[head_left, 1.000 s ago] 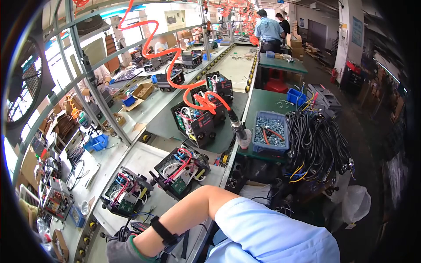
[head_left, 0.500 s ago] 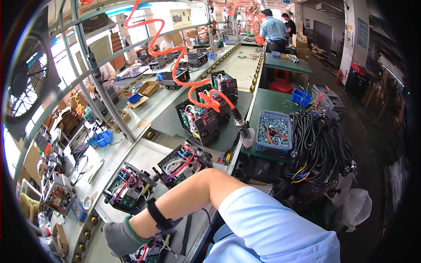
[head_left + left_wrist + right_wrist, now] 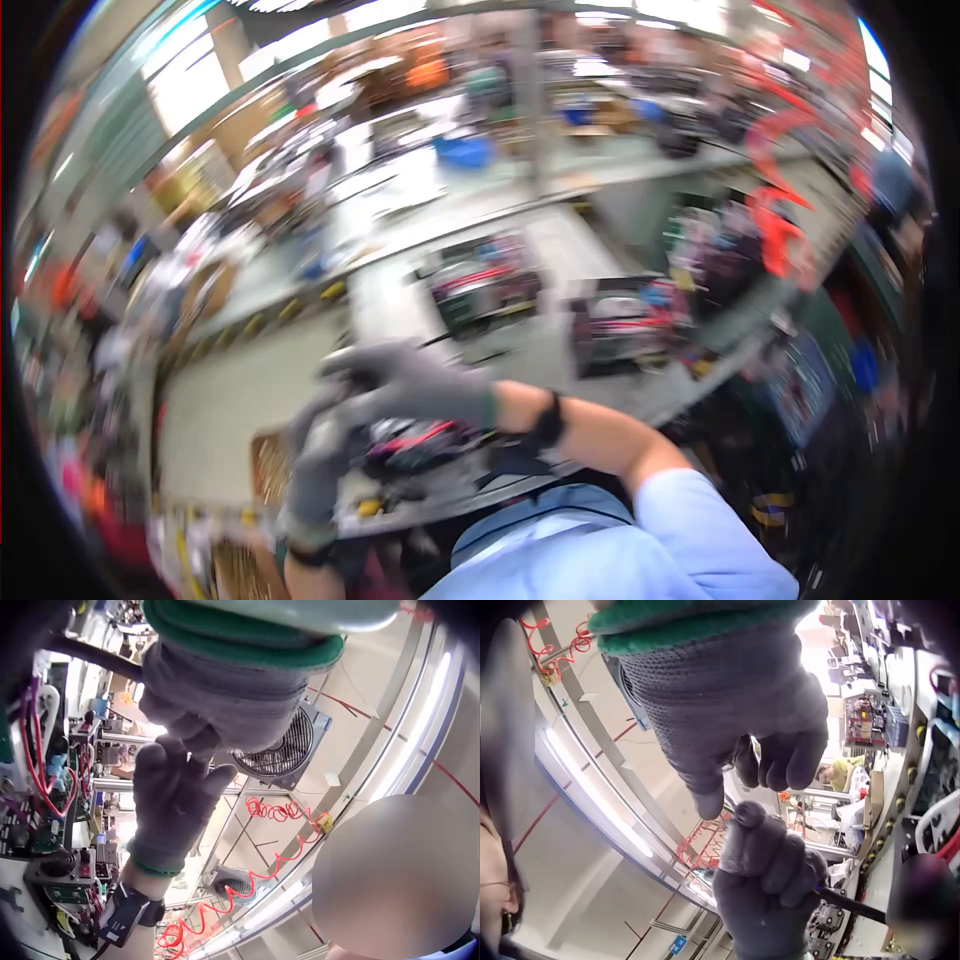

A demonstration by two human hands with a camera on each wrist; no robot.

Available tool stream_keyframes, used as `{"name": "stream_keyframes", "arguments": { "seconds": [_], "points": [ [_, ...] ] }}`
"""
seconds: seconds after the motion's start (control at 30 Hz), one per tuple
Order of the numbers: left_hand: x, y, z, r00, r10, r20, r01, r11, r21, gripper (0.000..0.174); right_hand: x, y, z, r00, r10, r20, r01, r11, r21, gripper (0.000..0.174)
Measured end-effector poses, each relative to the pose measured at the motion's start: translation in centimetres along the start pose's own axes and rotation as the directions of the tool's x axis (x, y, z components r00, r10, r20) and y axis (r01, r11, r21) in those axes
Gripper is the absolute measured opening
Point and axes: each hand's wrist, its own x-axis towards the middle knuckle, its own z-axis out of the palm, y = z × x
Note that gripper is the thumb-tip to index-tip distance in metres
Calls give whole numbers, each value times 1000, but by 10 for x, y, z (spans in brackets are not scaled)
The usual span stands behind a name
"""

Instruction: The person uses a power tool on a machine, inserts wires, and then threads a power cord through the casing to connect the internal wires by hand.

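Observation:
Both hands wear grey knit gloves with green cuffs and are close together over the bench, blurred in the head view. My left hand (image 3: 320, 470) grips a black cable (image 3: 855, 906), which runs out of its fist in the right wrist view. Just opposite, my right hand (image 3: 176, 795) has its thumb and partly bent fingers apart, fingertips right at the left hand. Beside the hands sits an opened electrical unit (image 3: 420, 440) with red wires, partly covered by them. Two similar units, a left one (image 3: 480, 285) and a right one (image 3: 635, 320), stand farther back.
A conveyor with yellow rollers (image 3: 255, 325) runs along the bench. More units (image 3: 715, 245) stand at right under a coiled orange air hose (image 3: 775, 235). A blue bin (image 3: 465, 152) lies on the far bench, behind a metal post (image 3: 530, 110).
The head view has swung left and down, blurring the scene. My left hand has come into view. My right hand has risen from the nearest unit to meet it.

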Motion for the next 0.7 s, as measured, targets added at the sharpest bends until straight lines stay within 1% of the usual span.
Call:
{"name": "stream_keyframes", "arguments": {
  "seconds": [0.03,0.1,0.17,0.2,0.23,0.27,0.3,0.37,0.43,0.5,0.57,0.6,0.63,0.67,0.7],
  "points": [
    [-3,0,3,999,-20,-50,18,999,-37,30,2,8,5,997,-42,64,42,999,7,37],
    [6,20,4,995,-32,97,39,997,-61,29,5,15,15,999,-50,17,46,982,184,25],
    [2,20,6,996,-91,8,91,980,-177,31,8,23,25,998,-45,-48,56,967,248,20],
    [2,14,6,996,-85,-16,79,974,-212,30,8,21,27,998,-24,-62,37,974,222,19],
    [1,15,6,998,-36,-43,29,990,-136,26,5,14,31,996,-2,-88,19,981,191,18],
    [0,18,7,997,-43,-58,37,994,-107,25,4,8,37,990,0,-141,28,980,195,18],
    [-1,22,8,996,-51,-68,46,996,-77,23,3,6,40,986,72,-149,-30,964,265,17],
    [-1,22,13,995,-41,-95,34,997,-76,22,2,2,45,978,96,-185,-34,950,311,18],
    [0,23,15,994,-30,-109,22,997,-75,24,4,10,41,977,103,-186,-39,947,318,18],
    [1,23,16,993,-59,-103,52,996,-72,24,5,10,41,975,110,-193,-43,946,323,18],
    [2,22,19,990,-61,-126,52,996,-75,24,2,2,42,977,123,-174,-47,922,385,17],
    [3,22,21,986,-62,-152,51,995,-81,23,1,3,43,976,125,-178,-48,921,385,17],
    [4,18,21,987,-66,-149,54,995,-80,23,2,7,44,966,64,-250,18,950,312,16],
    [6,11,19,990,-16,-141,8,998,-58,21,2,12,45,948,-2,-317,81,969,234,15],
    [7,6,17,991,33,-132,-38,999,-36,20,2,20,45,947,1,-321,80,968,238,15]
  ]
}}
